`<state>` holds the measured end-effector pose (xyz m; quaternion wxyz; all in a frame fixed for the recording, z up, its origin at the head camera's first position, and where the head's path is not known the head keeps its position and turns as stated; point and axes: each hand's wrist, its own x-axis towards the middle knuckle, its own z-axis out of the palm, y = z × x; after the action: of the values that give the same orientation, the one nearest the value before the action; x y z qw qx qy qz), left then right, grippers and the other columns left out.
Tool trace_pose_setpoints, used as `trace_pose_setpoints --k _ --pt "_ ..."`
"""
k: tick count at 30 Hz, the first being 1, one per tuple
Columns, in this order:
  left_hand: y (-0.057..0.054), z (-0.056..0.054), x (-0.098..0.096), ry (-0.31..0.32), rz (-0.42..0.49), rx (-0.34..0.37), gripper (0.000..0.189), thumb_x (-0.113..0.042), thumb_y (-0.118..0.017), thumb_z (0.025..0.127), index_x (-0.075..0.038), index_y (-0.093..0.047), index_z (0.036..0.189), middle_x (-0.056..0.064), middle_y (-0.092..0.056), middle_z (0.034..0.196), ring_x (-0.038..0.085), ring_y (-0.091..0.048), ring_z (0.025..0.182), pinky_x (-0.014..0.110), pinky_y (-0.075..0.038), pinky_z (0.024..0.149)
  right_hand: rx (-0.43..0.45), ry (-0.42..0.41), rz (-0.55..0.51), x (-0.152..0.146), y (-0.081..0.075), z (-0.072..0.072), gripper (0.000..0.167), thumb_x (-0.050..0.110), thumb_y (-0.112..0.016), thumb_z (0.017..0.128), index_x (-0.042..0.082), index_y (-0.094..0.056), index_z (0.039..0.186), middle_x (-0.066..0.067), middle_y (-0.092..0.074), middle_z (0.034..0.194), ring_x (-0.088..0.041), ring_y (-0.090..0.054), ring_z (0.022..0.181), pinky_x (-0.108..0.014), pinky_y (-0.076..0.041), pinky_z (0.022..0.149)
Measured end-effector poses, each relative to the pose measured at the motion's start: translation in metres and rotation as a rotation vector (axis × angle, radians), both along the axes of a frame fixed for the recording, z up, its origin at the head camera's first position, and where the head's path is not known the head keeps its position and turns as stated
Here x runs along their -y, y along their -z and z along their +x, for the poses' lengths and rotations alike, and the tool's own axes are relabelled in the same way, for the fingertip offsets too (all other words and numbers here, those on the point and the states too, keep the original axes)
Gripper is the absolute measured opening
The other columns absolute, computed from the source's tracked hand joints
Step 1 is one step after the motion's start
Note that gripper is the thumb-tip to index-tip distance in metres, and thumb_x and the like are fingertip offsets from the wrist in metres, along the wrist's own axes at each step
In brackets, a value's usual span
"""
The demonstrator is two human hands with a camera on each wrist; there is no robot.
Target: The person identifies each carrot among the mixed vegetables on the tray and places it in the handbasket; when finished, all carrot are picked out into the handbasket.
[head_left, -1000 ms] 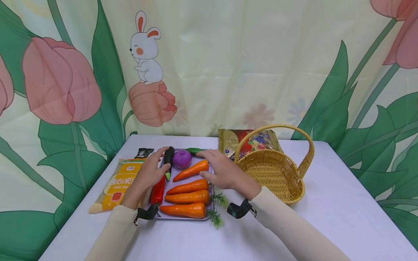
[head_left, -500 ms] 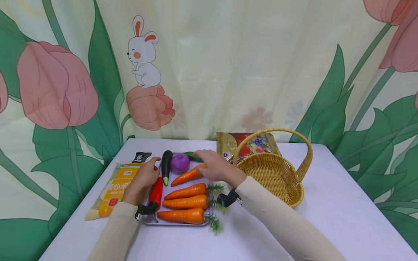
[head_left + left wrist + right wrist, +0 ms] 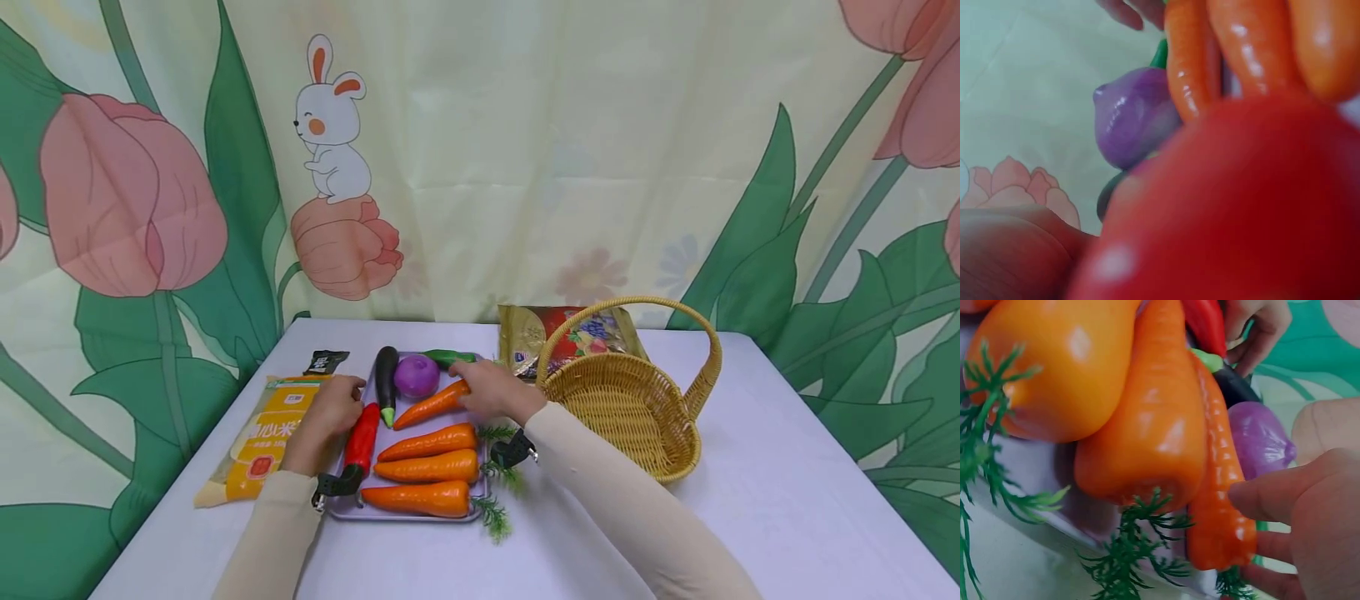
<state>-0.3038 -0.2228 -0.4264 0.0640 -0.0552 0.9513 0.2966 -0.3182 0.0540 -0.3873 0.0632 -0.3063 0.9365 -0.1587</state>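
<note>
My right hand (image 3: pixel 491 390) is at the thick end of the rearmost carrot (image 3: pixel 431 406), pinching it; the right wrist view shows the thumb (image 3: pixel 1260 490) against one side and fingers at the other. This carrot lies in a shallow pale tray (image 3: pixel 408 517) with several other carrots (image 3: pixel 427 467), a purple onion (image 3: pixel 417 376), an eggplant (image 3: pixel 386 379), a red chili pepper (image 3: pixel 362 437) and a green pepper (image 3: pixel 447 357). My left hand (image 3: pixel 333 412), fingers bent downward, is at the tray's left edge beside the red pepper and eggplant. I cannot tell whether it grips the rim.
Right of the tray stands a wicker basket (image 3: pixel 622 417) with a tall arched handle. Behind it lies a gold and red packet (image 3: pixel 517 337). A yellow food bag (image 3: pixel 262 442) and a small black packet (image 3: pixel 326 362) lie at the left. A printed curtain (image 3: pixel 480 167) hangs behind the table.
My left hand has drawn left off the eggplant to the tray's edge, its fingers bending more. My right hand has lowered onto the rearmost carrot's thick end, and its fingers have closed in.
</note>
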Motion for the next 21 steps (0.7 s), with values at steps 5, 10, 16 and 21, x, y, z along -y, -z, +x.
trace_pose_setpoints --k 5,10,16,21 --pt "0.003 0.003 -0.001 -0.005 0.021 0.013 0.053 -0.004 -0.062 0.092 0.006 -0.052 0.143 0.023 -0.063 0.118 0.033 -0.058 0.099 0.047 -0.054 0.091 -0.011 -0.013 0.067 0.003 0.011 -0.003 0.04 0.015 -0.068 0.09 0.007 -0.065 0.128 -0.009 -0.07 0.116 -0.021 -0.062 0.1 -0.036 -0.05 0.092" --pt "0.007 0.007 0.001 -0.004 0.03 0.017 0.056 0.003 -0.061 0.089 0.005 -0.052 0.143 0.023 -0.063 0.12 0.033 -0.057 0.101 0.048 -0.054 0.093 -0.014 -0.076 0.093 0.004 0.018 -0.001 0.027 0.012 -0.072 0.086 0.011 -0.069 0.113 -0.001 -0.066 0.093 -0.016 -0.057 0.082 -0.03 -0.048 0.076" --pt "0.01 0.005 0.004 0.018 0.046 0.02 0.057 0.004 -0.061 0.089 0.005 -0.05 0.145 0.023 -0.062 0.123 0.034 -0.058 0.103 0.048 -0.054 0.093 -0.035 -0.122 0.097 0.003 0.015 0.001 0.013 0.015 -0.075 0.086 0.013 -0.07 0.099 0.005 -0.059 0.078 -0.013 -0.053 0.07 -0.028 -0.045 0.066" --pt "0.008 0.001 0.004 0.013 0.055 0.034 0.057 0.002 -0.062 0.091 0.004 -0.049 0.147 0.024 -0.061 0.126 0.034 -0.058 0.104 0.049 -0.054 0.094 -0.069 -0.121 0.083 0.0 0.007 0.001 0.022 0.02 -0.077 0.089 0.01 -0.071 0.107 0.002 -0.063 0.086 -0.016 -0.056 0.078 -0.032 -0.048 0.074"
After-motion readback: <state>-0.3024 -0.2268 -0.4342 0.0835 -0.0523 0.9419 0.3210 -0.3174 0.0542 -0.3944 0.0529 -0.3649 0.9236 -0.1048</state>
